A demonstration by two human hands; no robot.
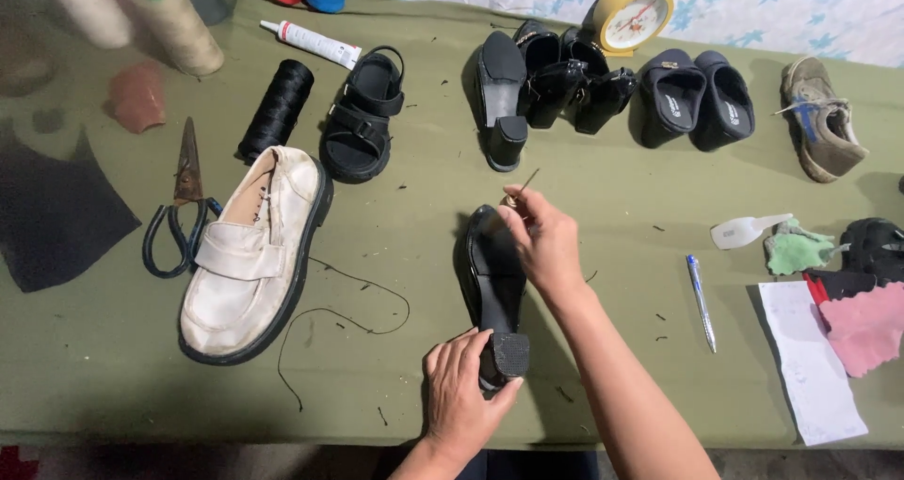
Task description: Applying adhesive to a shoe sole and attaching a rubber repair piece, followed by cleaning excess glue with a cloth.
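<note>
A: Surface and stock?

B: Olive cloth table (113, 348). Largest item, a scuffed cream leather loafer (252, 254), loose black thread (348, 315) trailing beside it.

A: The work piece?

B: Glossy black block-heeled shoe (490, 273), sole up, centre front. Left hand (461, 395) grips its textured heel; right hand (544, 245) pinches a thin needle (525, 184) at the toe.

A: Progress?

B: No stitching visible; I judge it barely started. Rusty scissors (184, 207) lie untouched.

On the table lie 10 shoes (252, 254), 6 thread spools (276, 109), 1 pair of scissors (181, 207), 1 pen (701, 301) and 1 clock (633, 11).
</note>
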